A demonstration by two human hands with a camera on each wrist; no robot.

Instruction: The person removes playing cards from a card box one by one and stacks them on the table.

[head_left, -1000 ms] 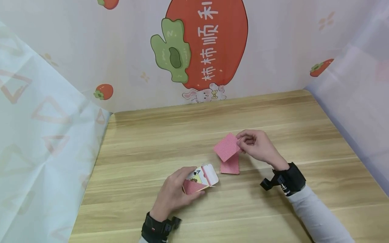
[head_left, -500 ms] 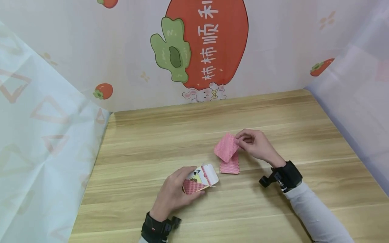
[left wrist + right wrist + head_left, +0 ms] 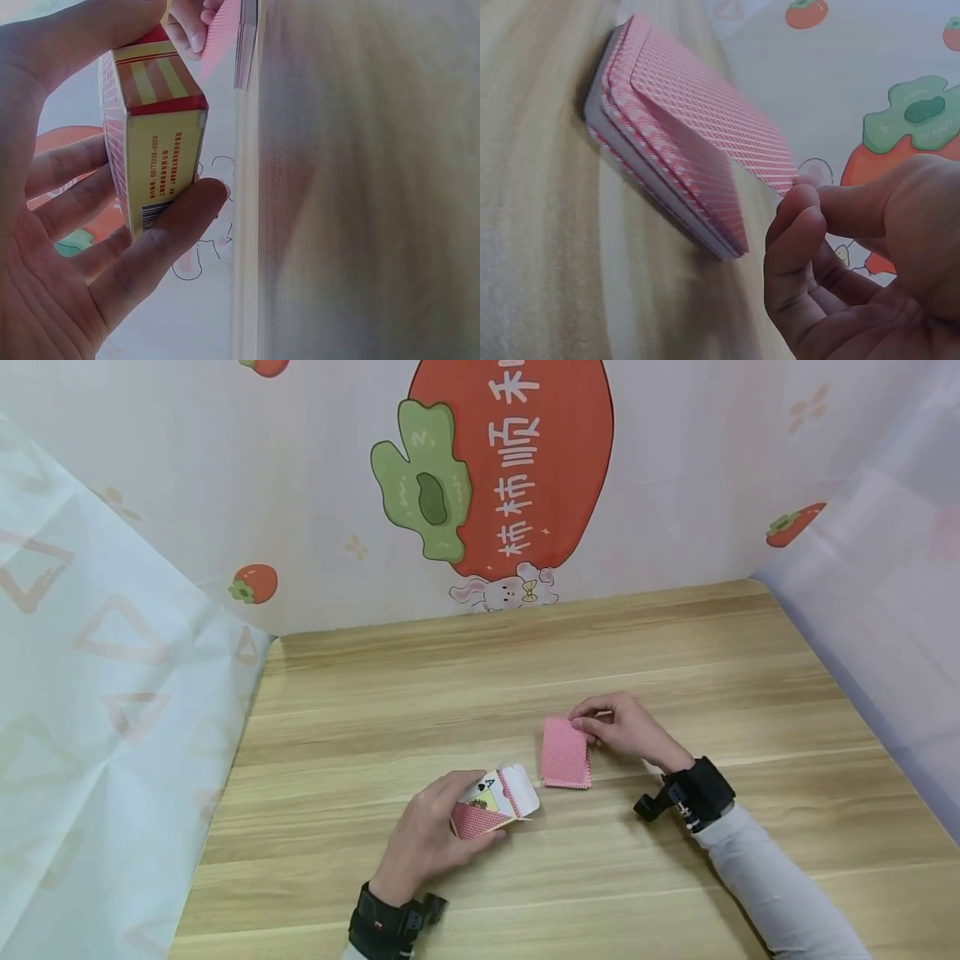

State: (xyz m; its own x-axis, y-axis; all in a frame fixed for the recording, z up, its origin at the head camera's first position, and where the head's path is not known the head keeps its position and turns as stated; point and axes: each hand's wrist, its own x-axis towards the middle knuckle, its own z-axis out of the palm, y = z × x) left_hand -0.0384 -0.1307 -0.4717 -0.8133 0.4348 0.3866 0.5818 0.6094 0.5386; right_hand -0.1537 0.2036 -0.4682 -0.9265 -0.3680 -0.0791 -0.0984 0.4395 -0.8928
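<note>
Left hand (image 3: 427, 835) grips the card box (image 3: 478, 822), seemingly to steady it, while right hand (image 3: 632, 727), towards two o'clock, pinches a card (image 3: 720, 112) tilted over the pile (image 3: 649, 159).

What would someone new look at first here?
Probably the huge red fruit drawing on the white backdrop, top middle of the head view. Below it, the left hand holds an open, red-patterned cardboard box. To its right, the right hand pinches a pink-patterned card over a matching stack.
</note>
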